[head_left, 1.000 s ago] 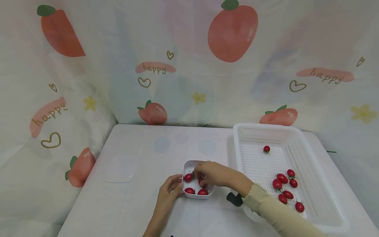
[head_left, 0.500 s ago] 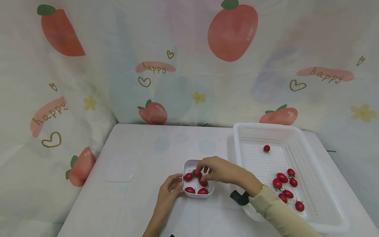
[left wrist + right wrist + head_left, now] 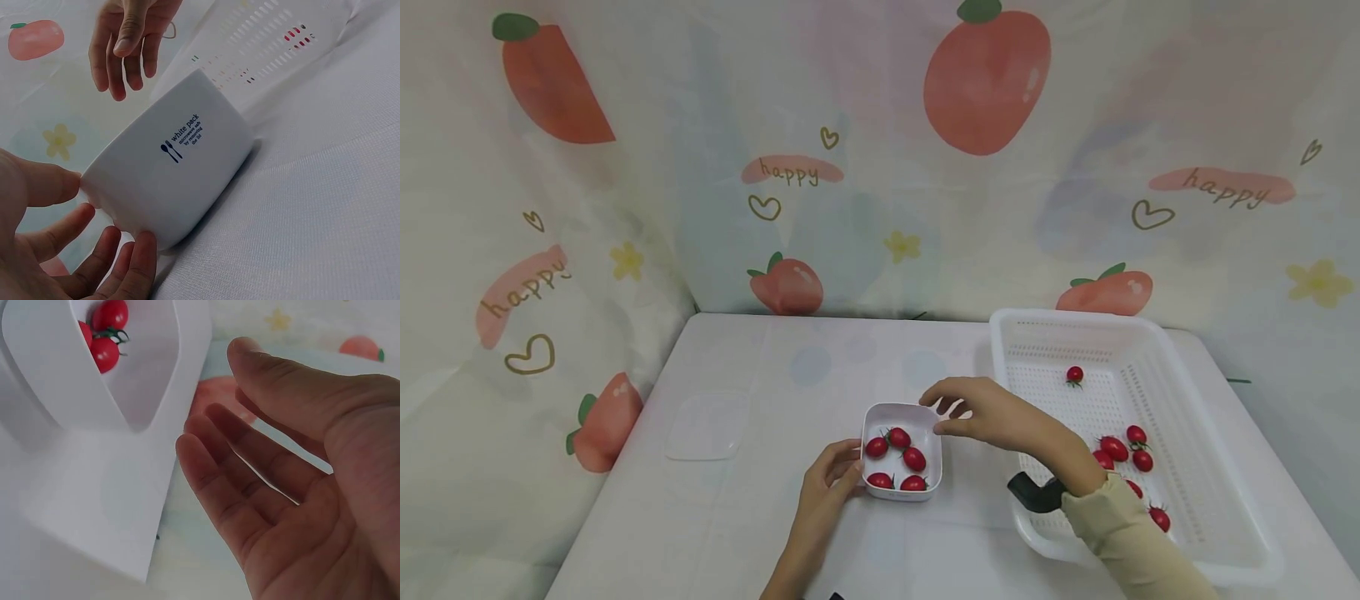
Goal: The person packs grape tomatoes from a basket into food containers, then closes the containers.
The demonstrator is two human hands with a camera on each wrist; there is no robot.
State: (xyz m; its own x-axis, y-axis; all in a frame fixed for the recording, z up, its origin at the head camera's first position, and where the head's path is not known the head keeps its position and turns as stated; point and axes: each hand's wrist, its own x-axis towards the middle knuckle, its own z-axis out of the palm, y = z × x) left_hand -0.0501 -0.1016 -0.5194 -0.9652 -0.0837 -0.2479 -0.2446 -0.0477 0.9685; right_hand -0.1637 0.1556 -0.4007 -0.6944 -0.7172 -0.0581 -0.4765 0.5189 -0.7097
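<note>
A small white plastic food container (image 3: pixel 901 495) stands on the table with several cherry tomatoes (image 3: pixel 913 459) inside, some with green stems. My left hand (image 3: pixel 827 492) holds its left side; in the left wrist view, thumb and fingertips rest along the container's wall (image 3: pixel 169 156), which bears dark blue print. Just past the container's right rim is my right hand (image 3: pixel 981 408), its fingers loosely bent and apart. Nothing lies between those fingers in the right wrist view, where the right hand (image 3: pixel 294 475) is beside the container.
At the right stands a large white perforated basket (image 3: pixel 1217 467) with several more cherry tomatoes (image 3: pixel 1114 448), some partly hidden by the right forearm. A clear lid (image 3: pixel 706 427) lies flat at the left. A printed cloth (image 3: pixel 880 108) hangs behind the table.
My right hand has let go of a cherry tomato in the container, lifted out and moved right past the rim. My left hand has stayed at the container's side.
</note>
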